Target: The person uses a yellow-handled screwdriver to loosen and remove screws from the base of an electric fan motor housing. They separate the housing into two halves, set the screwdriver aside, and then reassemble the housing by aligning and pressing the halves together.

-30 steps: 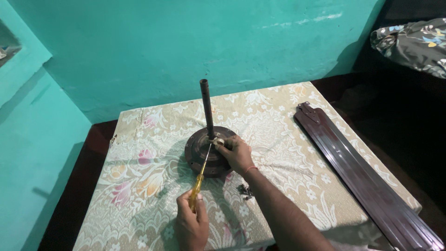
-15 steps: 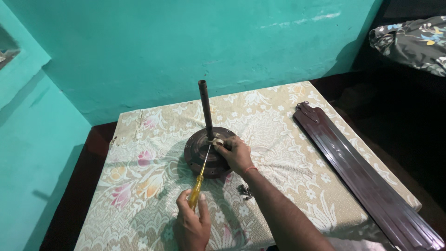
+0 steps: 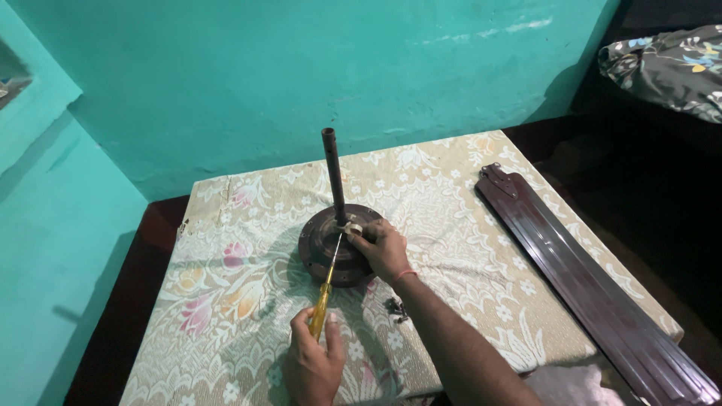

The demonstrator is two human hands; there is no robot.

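A dark round motor (image 3: 335,244) with an upright rod (image 3: 333,177) rising from its middle sits on a floral cloth (image 3: 451,225) covering the table, and everything else is placed from it. The left hand (image 3: 314,359) is on the near side of the motor, its fingers wrapped closed around the yellow handle of a screwdriver (image 3: 325,289); the thin shaft slants up and away from the hand, with its tip reaching the top of the motor just beside the base of the rod. The right hand (image 3: 382,248) rests on the motor's right part, its fingers curled and pinched on a small pale piece (image 3: 352,228) at the foot of the rod, right where the screwdriver tip meets it; what that piece is cannot be told. A thin red thread circles the right wrist. A small heap of dark screws (image 3: 396,307) lies on the cloth just near and right of the motor, beside the right forearm. Well to the right of the motor, long brown blades (image 3: 579,282) lie stacked along the cloth's right edge, running past its near corner. Behind the motor stands a teal wall (image 3: 301,75), and far to the upper right lies patterned dark fabric (image 3: 665,64).
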